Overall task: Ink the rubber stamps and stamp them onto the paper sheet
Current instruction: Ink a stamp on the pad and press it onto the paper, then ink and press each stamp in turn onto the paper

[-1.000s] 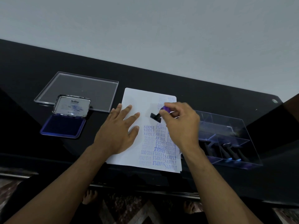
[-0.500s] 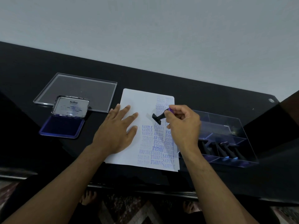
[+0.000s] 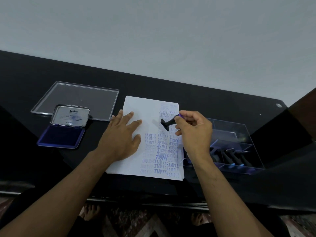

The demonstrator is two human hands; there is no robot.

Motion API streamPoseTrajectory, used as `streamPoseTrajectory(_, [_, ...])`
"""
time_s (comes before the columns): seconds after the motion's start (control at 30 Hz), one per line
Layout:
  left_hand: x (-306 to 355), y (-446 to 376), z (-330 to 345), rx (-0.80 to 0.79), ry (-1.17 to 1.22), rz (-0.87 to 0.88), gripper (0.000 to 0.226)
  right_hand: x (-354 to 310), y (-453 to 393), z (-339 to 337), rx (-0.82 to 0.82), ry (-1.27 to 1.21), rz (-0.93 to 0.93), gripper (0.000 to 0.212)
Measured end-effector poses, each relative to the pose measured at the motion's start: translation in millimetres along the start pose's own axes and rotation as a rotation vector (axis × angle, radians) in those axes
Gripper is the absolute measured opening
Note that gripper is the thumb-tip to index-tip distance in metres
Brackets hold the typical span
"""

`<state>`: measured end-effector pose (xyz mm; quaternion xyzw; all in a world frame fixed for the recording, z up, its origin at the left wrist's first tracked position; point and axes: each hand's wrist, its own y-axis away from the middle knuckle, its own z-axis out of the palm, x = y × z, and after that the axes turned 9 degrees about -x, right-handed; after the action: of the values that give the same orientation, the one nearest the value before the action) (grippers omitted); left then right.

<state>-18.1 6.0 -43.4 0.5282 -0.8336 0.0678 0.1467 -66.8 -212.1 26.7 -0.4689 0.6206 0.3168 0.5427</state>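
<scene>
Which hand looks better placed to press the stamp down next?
Probably the right hand: it already pinches the stamp over the paper sheet, while the left hand lies flat holding it.

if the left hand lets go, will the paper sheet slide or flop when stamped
Probably slides: the paper sheet is thin and lies on a glossy black table. Likely floppy if lifted. The left hand lying flat on it seems to keep it in place.

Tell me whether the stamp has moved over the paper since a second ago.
No real shift: the stamp in the right hand stays at the same spot over the paper sheet, only tipping its face up leftward.
</scene>
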Motion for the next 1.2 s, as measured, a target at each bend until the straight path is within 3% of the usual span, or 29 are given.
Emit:
streamPoseTrajectory(0.3, [94.4, -22.7, -14.4, 0.059, 0.135, 0.15, 0.057, 2.7, -8.2, -69.3, 0.172, -0.031, -0.006, 0.02])
streamPoseTrajectory(0.57, [175.5, -44.8, -7.0, 0.074, 0.208, 0.297, 0.053, 18.0, -12.3, -150.9, 0.34, 0.368, 0.006, 0.022])
streamPoseTrajectory(0.8, [209.4, -69.2, 6.7, 0.028, 0.152, 0.343, 0.053, 40.2, -19.1, -174.9, 0.232, 0.796, -0.027, 0.018])
streamPoseTrajectory(0.97, [209.8, -74.0, 13.5, 0.006, 0.111, 0.332, 0.055, 40.4, -21.7, -173.9, 0.146, 0.91, -0.029, 0.017])
streamPoseTrajectory(1.2, [206.6, -75.4, 16.1, -0.006, 0.054, 0.343, 0.061, 27.7, -31.8, -167.2, 0.068, 0.99, 0.137, 0.017])
